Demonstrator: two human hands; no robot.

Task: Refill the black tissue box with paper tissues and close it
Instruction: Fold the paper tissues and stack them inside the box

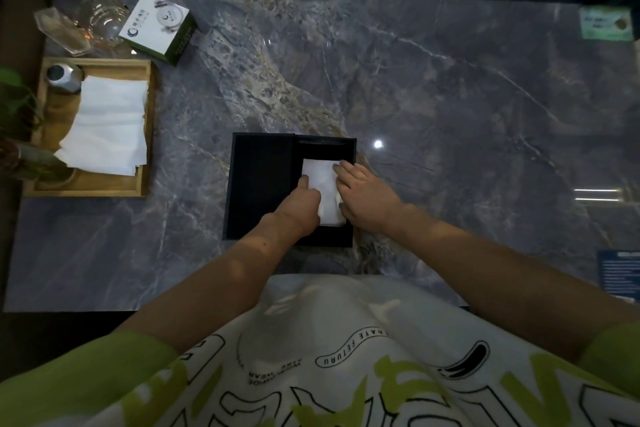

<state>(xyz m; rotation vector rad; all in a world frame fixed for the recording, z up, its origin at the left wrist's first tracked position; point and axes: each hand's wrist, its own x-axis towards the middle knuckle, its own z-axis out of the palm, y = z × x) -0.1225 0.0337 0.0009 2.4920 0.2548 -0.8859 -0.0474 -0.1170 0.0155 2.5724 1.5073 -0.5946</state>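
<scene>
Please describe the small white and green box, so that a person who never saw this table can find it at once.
Look at the far left corner of the marble table. Just beyond the wooden tray, beside clear glassware, lies the carton. It alone has a white top with a round logo and dark green sides.

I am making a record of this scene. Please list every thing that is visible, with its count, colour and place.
black tissue box: one, black, table centre, open
paper tissues: one stack, white, inside the box
spare tissues: one pile, white, on the tray
wooden tray: one, light brown, table left
metal canister: one, silver, tray's far corner
carton: one, white and green, far left
glassware: clear, far left, count unclear
plant: one, green, left edge
table: one, grey marble
left hand: pressing the tissues
right hand: pressing the tissues
</scene>
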